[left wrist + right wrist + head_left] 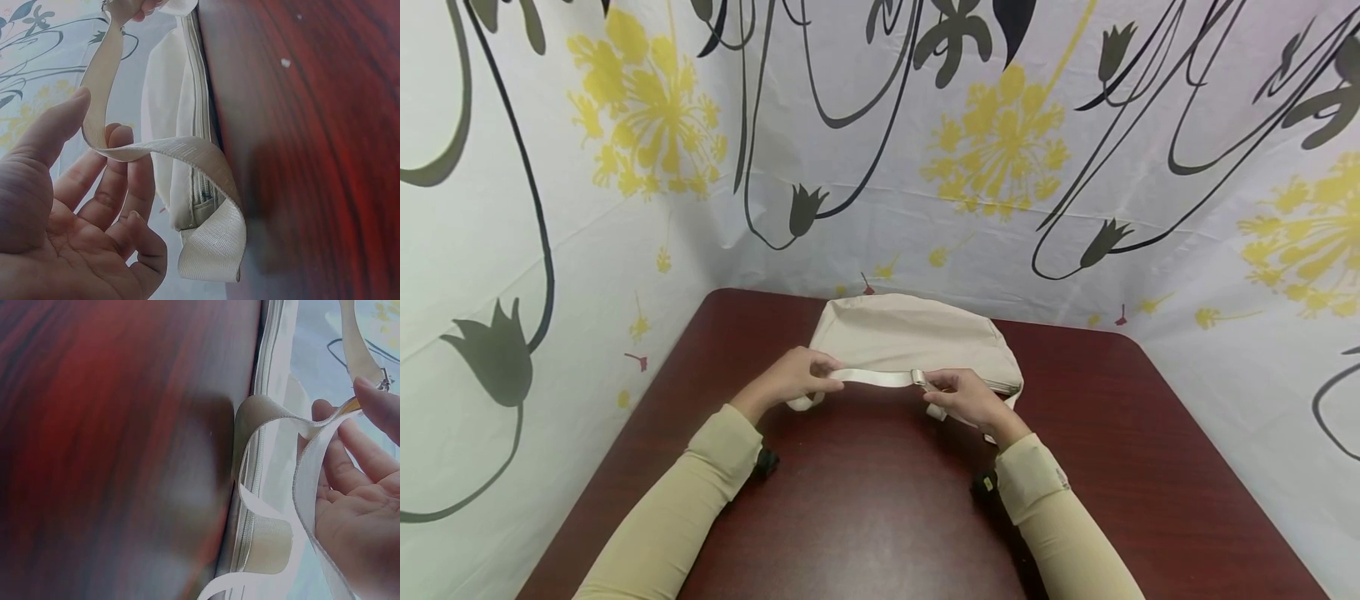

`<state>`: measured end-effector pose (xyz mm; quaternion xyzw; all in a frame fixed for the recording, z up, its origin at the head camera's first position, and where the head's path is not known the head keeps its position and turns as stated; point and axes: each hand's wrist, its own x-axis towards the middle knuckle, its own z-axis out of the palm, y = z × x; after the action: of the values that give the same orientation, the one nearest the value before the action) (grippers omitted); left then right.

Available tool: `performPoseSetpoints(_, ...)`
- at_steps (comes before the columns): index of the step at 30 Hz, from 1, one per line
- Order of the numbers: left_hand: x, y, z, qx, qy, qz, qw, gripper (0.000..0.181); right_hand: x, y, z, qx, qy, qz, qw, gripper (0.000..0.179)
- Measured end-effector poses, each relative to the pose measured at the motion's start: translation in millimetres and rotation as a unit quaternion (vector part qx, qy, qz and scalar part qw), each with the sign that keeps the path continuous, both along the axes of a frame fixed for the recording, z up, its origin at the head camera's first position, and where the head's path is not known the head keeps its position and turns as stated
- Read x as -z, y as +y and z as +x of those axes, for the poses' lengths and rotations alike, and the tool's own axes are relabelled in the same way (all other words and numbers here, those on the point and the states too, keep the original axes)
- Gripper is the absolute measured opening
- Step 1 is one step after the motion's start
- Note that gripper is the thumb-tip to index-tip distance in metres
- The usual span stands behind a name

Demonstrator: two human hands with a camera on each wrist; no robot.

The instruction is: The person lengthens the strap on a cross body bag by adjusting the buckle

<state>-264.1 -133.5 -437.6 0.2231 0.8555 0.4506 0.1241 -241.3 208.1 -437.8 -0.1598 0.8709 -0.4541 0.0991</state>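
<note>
A cream fabric bag (917,329) with a zipper (199,94) along its edge lies on the table. Its webbing strap (876,378) is raised in front of it, spanning both hands. At the strap's left part, my left hand (797,377) holds the webbing between thumb and fingers; the left wrist view shows the strap (103,81) running past the thumb tip. My right hand (964,396) pinches the strap just beside a metal buckle (917,377). In the right wrist view, slack strap (269,419) loops down from those fingers (350,450) over the zipper edge.
The dark red wooden table (850,517) carries the bag near its far edge. White cloth (880,242) printed with yellow and grey flowers hangs behind and on both sides. Dark devices sit under the wrists.
</note>
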Motion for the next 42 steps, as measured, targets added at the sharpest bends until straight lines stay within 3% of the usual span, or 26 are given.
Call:
performPoseSetpoints(5,-1.6,-4.7,-0.5,0.016,0.003,0.006,0.9999,0.032,0.3,0.8,-0.5,-0.013,0.004,0.004,0.9999,0.035)
performPoseSetpoints(11,-4.4,-10.1,-1.9,0.027,0.007,0.013,0.9995,0.028,1.6,4.3,-1.8,-0.067,0.002,0.028,0.9974,0.029)
performPoseSetpoints(17,-5.8,-15.5,-4.6,0.033,0.006,0.000,0.9995,0.021,-0.5,11.4,-2.6,-0.113,0.032,0.118,0.9861,0.027)
performPoseSetpoints(22,-4.4,-19.2,-7.3,0.039,0.018,-0.035,0.9985,0.028,-2.7,20.3,-0.8,-0.139,0.050,0.175,0.9734,0.026)
performPoseSetpoints(28,-5.2,-22.8,-6.7,0.073,0.008,-0.063,0.9954,0.019,-4.2,32.2,5.3,-0.135,0.062,0.228,0.9623,0.028)
performPoseSetpoints(33,-4.4,-25.2,-7.0,0.115,-0.008,-0.077,0.9903,0.041,-5.2,40.5,12.0,-0.116,0.074,0.299,0.9444,0.035)
performPoseSetpoints(38,-4.2,-26.3,-6.2,0.122,-0.011,-0.091,0.9883,0.038,-8.0,53.9,20.5,-0.088,0.056,0.375,0.9210,0.036)
performPoseSetpoints(42,-5.6,-27.1,-4.5,0.130,-0.027,-0.107,0.9854,0.038,-11.4,67.9,26.4,-0.091,0.029,0.386,0.9173,0.038)
